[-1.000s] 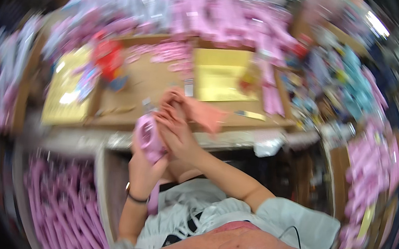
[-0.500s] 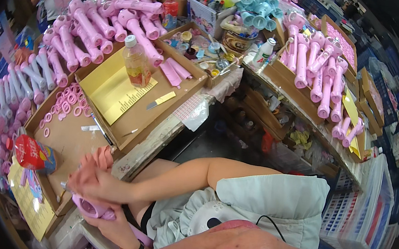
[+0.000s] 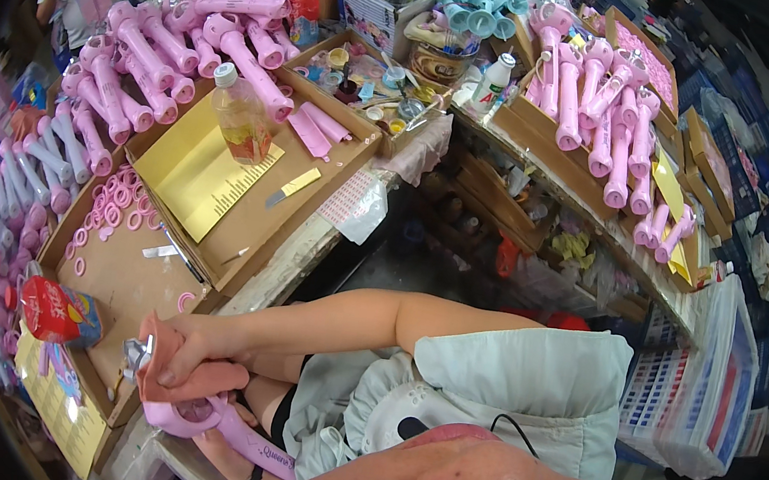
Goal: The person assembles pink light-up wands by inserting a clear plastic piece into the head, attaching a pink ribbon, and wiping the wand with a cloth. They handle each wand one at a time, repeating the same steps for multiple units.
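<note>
My right hand (image 3: 192, 349) is closed on a salmon-coloured cloth (image 3: 161, 354), pressed against the head of a pink toy wand. The wand (image 3: 255, 448) has a ring-shaped head and a long handle that slants down toward my lap. Under it my left hand (image 3: 227, 440), mostly hidden behind the wand and cloth, grips it near the neck; a dark band circles that wrist. A shiny silver piece (image 3: 136, 355) sticks out past the cloth's left side; whether it belongs to the wand I cannot tell. Beside both hands lies a cardboard tray (image 3: 128, 303) with pink rings (image 3: 123, 196).
A red-topped drink container (image 3: 60, 309) stands left of my hands. Farther off, a juice bottle (image 3: 240, 119) sits on yellow paper near a utility knife (image 3: 294, 187). Pink wands (image 3: 153, 44) are heaped behind, with more at the right (image 3: 606, 104). Plastic baskets (image 3: 692, 378) stand at far right.
The cloth has come down and left onto the wand's head. More of the wand's handle shows, and less of my left hand. A pink ring in the tray is now uncovered.
</note>
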Demonstrator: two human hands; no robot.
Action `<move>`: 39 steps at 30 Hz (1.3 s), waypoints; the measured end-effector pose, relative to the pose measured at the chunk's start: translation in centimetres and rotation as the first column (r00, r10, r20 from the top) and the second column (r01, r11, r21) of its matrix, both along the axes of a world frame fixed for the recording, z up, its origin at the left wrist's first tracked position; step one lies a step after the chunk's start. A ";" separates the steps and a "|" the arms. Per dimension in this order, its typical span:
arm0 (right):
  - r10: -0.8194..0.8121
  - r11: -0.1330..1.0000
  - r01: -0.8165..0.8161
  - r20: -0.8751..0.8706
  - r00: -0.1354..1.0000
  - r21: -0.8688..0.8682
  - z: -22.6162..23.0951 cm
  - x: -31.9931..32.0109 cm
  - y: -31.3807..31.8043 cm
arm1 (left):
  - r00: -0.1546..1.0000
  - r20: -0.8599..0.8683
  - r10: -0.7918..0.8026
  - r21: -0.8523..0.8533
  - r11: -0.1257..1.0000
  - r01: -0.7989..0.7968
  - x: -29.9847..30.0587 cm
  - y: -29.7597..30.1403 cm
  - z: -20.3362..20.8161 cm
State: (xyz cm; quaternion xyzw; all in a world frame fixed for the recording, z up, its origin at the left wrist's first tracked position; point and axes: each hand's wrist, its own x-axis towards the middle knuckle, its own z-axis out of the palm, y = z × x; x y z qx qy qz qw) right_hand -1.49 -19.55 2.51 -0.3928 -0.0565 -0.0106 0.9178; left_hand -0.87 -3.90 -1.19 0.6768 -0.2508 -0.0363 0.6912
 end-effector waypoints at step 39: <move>-0.307 0.940 0.312 -0.056 0.950 0.142 0.0 -0.2 2.4 | 0.966 0.190 0.175 0.610 0.750 -0.256 -1.8 0.0 1.5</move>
